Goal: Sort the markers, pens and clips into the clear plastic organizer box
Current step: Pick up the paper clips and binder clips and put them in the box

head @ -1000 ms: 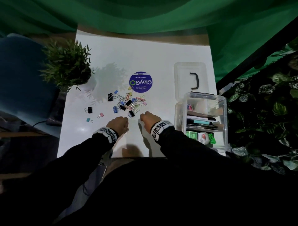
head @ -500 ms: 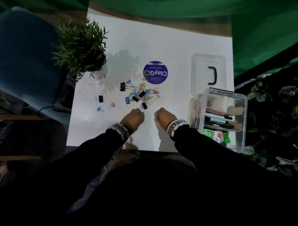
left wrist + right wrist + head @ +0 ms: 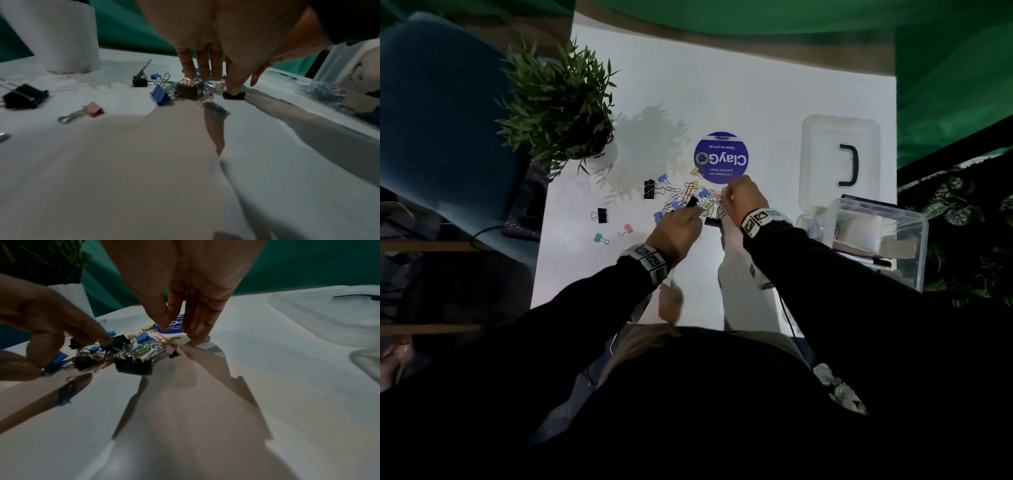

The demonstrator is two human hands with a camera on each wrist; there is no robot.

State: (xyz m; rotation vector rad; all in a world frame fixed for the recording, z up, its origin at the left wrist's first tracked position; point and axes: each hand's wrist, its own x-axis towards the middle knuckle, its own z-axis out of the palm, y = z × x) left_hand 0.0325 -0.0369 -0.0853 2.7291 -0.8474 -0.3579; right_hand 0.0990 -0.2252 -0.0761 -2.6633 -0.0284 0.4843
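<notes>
A heap of coloured paper clips and binder clips [image 3: 688,202] lies on the white table [image 3: 756,102], just in front of a round purple sticker [image 3: 720,157]. My left hand [image 3: 695,210] reaches into the heap's near side. Its fingers [image 3: 202,69] point down onto the clips, and the index tip rests on a black binder clip [image 3: 234,95]. My right hand [image 3: 726,197] comes down on the heap's right edge. Its thumb [image 3: 162,321] and fingers [image 3: 197,331] are spread beside a pink paper clip [image 3: 164,337]. The clear organizer box [image 3: 914,240] stands open on the right, with pens and clips inside.
The box's clear lid [image 3: 822,144] with a black handle lies flat behind the box. A potted plant [image 3: 558,109] stands at the back left. Loose binder clips lie left of the heap: black [image 3: 602,216], pink [image 3: 626,229], teal [image 3: 599,237].
Both hands were curled fists near the table's front edge. They have moved forward to the heap and their fingers have uncurled onto the clips.
</notes>
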